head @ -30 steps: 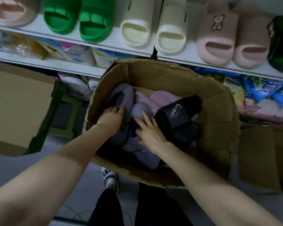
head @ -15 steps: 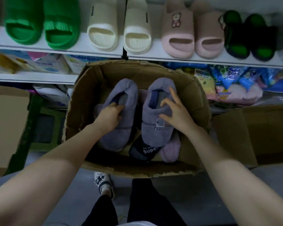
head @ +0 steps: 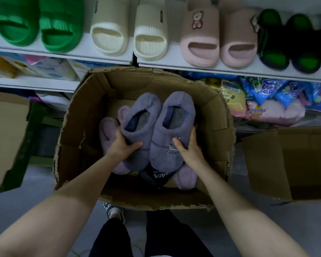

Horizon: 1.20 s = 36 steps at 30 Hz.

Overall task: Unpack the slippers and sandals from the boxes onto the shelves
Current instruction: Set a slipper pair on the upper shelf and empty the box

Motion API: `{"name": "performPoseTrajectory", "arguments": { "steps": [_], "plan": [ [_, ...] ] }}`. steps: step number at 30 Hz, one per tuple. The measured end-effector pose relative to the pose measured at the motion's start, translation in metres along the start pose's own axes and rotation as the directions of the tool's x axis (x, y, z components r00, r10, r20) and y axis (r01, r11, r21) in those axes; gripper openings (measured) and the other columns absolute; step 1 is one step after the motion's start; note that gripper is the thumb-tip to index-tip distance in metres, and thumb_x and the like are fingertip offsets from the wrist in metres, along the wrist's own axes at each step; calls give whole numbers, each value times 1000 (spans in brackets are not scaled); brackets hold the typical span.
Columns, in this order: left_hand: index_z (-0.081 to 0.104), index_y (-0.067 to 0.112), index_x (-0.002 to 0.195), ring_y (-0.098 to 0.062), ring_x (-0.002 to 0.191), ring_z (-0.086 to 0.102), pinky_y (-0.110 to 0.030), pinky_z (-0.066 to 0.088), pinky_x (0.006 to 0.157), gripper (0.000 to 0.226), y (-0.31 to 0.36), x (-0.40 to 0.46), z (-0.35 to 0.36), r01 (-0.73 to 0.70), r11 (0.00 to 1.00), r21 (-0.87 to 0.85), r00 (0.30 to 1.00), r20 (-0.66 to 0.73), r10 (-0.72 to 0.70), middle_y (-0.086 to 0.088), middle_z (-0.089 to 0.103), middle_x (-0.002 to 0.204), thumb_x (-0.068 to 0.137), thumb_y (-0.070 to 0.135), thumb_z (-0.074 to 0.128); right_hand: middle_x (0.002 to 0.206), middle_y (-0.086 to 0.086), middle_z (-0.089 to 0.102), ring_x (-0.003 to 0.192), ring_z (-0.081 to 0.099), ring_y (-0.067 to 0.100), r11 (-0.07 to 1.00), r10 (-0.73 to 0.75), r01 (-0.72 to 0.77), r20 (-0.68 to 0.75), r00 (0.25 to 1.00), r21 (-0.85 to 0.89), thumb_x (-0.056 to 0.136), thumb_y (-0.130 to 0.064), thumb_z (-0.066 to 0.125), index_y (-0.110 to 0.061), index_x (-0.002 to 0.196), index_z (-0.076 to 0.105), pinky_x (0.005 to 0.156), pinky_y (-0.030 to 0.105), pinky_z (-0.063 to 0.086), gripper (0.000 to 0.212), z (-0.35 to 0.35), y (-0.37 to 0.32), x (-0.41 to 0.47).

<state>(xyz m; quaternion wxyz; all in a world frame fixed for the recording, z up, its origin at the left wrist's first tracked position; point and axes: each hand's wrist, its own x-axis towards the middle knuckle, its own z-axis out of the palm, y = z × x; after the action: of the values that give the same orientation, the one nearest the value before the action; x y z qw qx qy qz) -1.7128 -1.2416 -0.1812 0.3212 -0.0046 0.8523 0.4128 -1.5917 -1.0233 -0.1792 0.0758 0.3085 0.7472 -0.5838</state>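
- left hand [head: 123,144] is wrapped around the left purple fuzzy slipper [head: 137,134], thumb across the top, fingers tucked down its outer side
- right hand [head: 188,148] grips the right purple slipper [head: 171,138] the same way, thumb lying next to the little embroidered logo
- the two slippers sit touching side by side, openings up, heels pointing at the shelf, held over the open cardboard box [head: 217,115]
- under them in the box: a paler lilac pair [head: 107,134] poking out on both sides, plus a black slide [head: 156,176] with white lettering
- the shelf [head: 152,61] right behind the box already carries green slides [head: 39,25], cream ones [head: 128,32], pink bear ones [head: 219,38] and a black-green pair [head: 293,43], pretty much edge to edge
- what could go wrong imo: that row looks full, so squeezing these in could shove a neighbour off the front edge
- also each slipper is only held from one side, so the soft plush could slip or flop mid-lift and fall back in the box
- the ragged box rim could snag a heel on the way up too
- more boxes sit to either side, so there looks to be plenty left to unpack
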Motion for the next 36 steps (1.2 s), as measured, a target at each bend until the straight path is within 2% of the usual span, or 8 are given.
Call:
{"name": "performPoseTrajectory", "arguments": {
  "steps": [4,8,11,16,21,26,30,36],
  "plan": [
    [20,17,145,-15,134,39,-30,38,106,108,-14,-1,-5,12,978,-208,994,110,11,1,39,145,63,31,89,138,-27,43,121,48,-12,993,-18,9,78,997,116,92,-32,67,-41,153,12,94,15,47,82,-9,-2,3],
    [19,25,150,-9,134,42,-37,40,108,117,-23,-8,-14,-93,966,-239,962,228,149,6,44,145,55,35,88,149,-21,38,132,44,0,992,-34,16,140,990,126,90,-31,72,-54,150,11,107,36,46,88,-20,-6,4],
    [25,28,149,-8,129,49,-39,42,107,109,-22,-14,-13,-83,958,-273,948,274,160,6,52,139,60,28,88,151,-20,36,134,44,2,990,-51,29,156,986,136,90,-31,71,-56,149,10,108,40,45,88,-23,-14,3],
    [39,29,137,-8,114,60,-39,50,99,78,-12,-23,-12,-44,907,-418,964,221,149,1,61,127,76,-4,73,153,-14,36,134,45,4,989,-70,51,138,988,137,89,-21,73,-46,153,15,109,39,45,90,-25,-17,-5],
    [27,22,149,-19,117,59,-35,54,91,87,-8,-46,-23,-58,860,-508,959,212,190,-8,57,134,79,-5,70,149,-4,45,127,52,12,975,-67,68,-10,998,212,87,-16,75,-42,148,34,104,39,49,78,-19,-31,-26],
    [31,22,146,-3,104,63,-22,56,77,80,5,-80,-48,-130,828,-545,953,161,256,1,59,127,80,-8,66,139,-7,54,117,57,0,954,-131,144,-66,989,262,87,-13,74,-37,146,40,88,19,54,72,-24,-48,-65],
    [34,22,144,0,98,65,-20,55,73,76,20,-107,-69,-228,806,-547,935,107,338,3,60,122,82,-11,63,141,-10,52,125,54,6,947,-196,221,-124,973,232,87,-17,75,-35,147,42,100,31,51,71,-36,-66,-97],
    [40,28,143,-18,114,61,-37,54,90,78,39,-138,-91,-316,752,-579,896,78,437,-2,63,128,78,0,73,136,-18,54,122,55,5,914,-283,333,-224,933,232,85,-19,77,-37,142,47,95,28,53,68,-49,-92,-139]
  ]
}}
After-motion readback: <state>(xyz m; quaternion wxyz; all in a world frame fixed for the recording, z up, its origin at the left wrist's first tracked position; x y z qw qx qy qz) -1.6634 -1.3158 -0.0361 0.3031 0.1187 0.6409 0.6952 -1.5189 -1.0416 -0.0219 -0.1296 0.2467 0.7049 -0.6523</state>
